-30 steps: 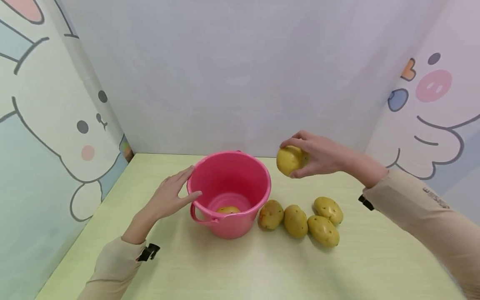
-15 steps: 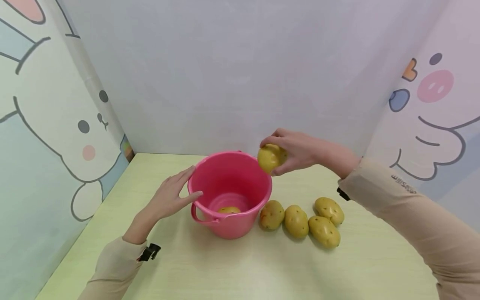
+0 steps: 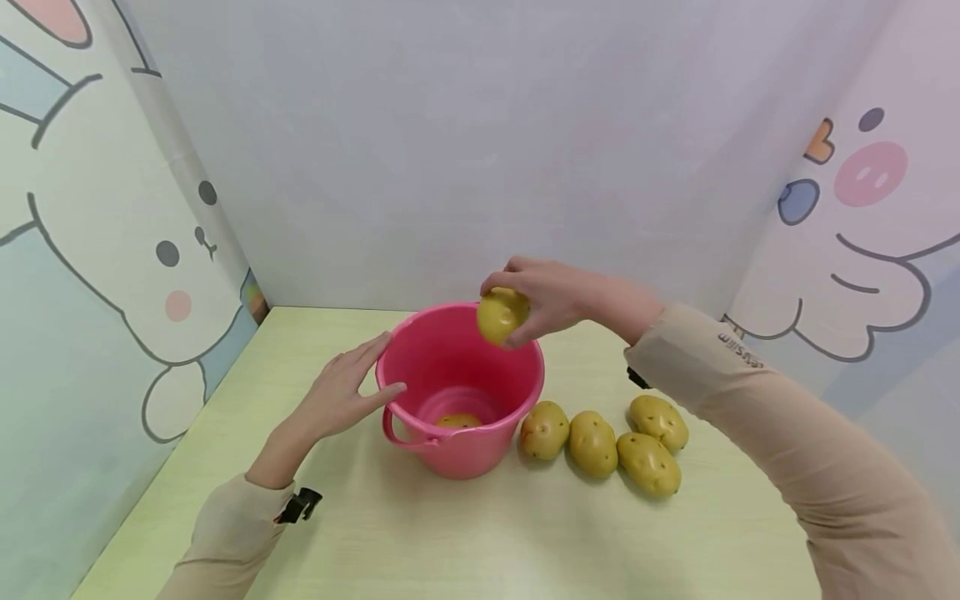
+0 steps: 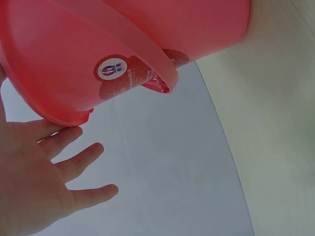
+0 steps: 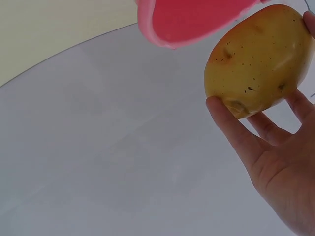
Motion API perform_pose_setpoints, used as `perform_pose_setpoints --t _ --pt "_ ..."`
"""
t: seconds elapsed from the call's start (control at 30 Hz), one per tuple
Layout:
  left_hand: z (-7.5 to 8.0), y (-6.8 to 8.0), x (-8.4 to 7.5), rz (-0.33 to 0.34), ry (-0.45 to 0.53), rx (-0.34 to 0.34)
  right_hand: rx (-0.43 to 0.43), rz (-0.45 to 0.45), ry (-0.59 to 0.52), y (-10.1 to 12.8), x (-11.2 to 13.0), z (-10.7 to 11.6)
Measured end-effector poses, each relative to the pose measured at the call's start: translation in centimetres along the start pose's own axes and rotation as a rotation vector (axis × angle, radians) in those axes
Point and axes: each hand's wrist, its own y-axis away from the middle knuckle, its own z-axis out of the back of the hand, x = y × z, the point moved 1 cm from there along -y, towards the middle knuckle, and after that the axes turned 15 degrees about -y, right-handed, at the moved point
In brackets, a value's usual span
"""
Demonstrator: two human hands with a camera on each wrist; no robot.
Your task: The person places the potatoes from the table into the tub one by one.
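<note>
A pink bucket [image 3: 465, 454] stands upright on the table, its handle lowered toward the near side. One potato [image 3: 458, 421] shows at its bottom, partly hidden by the front wall. My left hand [image 3: 341, 392] touches the bucket's left rim with spread, straight fingers; the left wrist view shows fingertips [image 4: 74, 132] against the rim's outside. Over the bucket's right half, my right hand [image 3: 551, 296] holds a yellow potato [image 3: 501, 317] between thumb and fingers. In the right wrist view that potato [image 5: 256, 64] is speckled dark, with the bucket rim beyond it.
Several potatoes lie right of the bucket: one potato [image 3: 544, 431] close by its wall, another potato [image 3: 592, 444] beside that, and two more farther right. A pale wall [image 3: 465, 167] rises behind the table [image 3: 480, 550], with cartoon-printed panels on both sides.
My right hand has carried the potato leftward, from right of the bucket to over its opening. My left hand and the bucket have stayed in place.
</note>
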Motion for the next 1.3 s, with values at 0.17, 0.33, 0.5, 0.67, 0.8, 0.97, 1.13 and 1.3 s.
perform_pose_setpoints --t 0.17,0.33,0.5,0.67,0.8,0.97,1.13,1.3 --pt "-0.1 0.0 0.0 0.001 -0.003 0.002 0.031 -0.012 -0.006 -1.4 0.4 -0.3" --pt "-0.1 0.1 0.0 0.007 -0.003 0.012 0.055 -0.036 -0.024 -2.5 0.7 -0.7" --pt "0.1 0.1 0.0 0.01 -0.004 0.018 0.061 -0.06 -0.028 -3.5 0.7 -1.1" --pt "0.1 0.1 0.0 0.01 0.004 0.018 0.07 -0.072 -0.022 -4.3 0.8 -1.4" --pt "0.1 0.1 0.0 0.014 0.008 0.017 0.084 -0.089 -0.022 -5.2 0.9 -1.7" --pt "0.1 0.1 0.0 0.017 0.015 0.017 0.094 -0.156 -0.041 -6.1 1.2 -2.3" --pt "0.0 0.1 -0.1 0.02 0.018 0.021 0.09 -0.218 -0.082 -6.8 1.3 -2.8" --pt "0.0 0.1 -0.1 0.023 0.02 0.024 0.076 -0.247 -0.133 -7.5 1.3 -3.4"
